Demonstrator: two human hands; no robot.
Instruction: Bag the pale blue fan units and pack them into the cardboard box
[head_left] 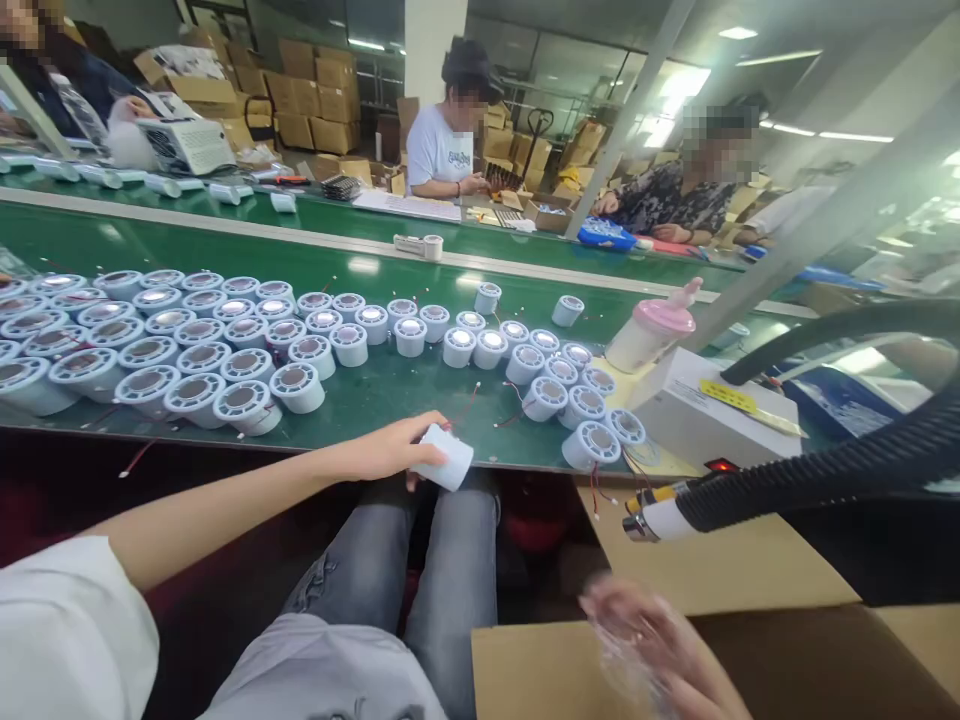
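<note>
Beyond our left hand (394,450) lies the green belt (420,395), crowded with white spools (225,350). That hand grips one spool (448,460) at the belt's edge. Our right hand (645,640), blurred, seems to clutch clear wrap (622,660) above a carton (720,570).

Factory assembly line, green conveyor belt (375,395), stacked cartons (315,95), seated workers (442,140)

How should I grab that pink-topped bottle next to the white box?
Probably by its body. The pale plastic bottle with the pink cap leans against the white box, so its right side is blocked. Come from the left, the belt side, and wrap your fingers around the round body under the wide cap. The thin nozzle on top looks too small and tilted to hold well.
</note>
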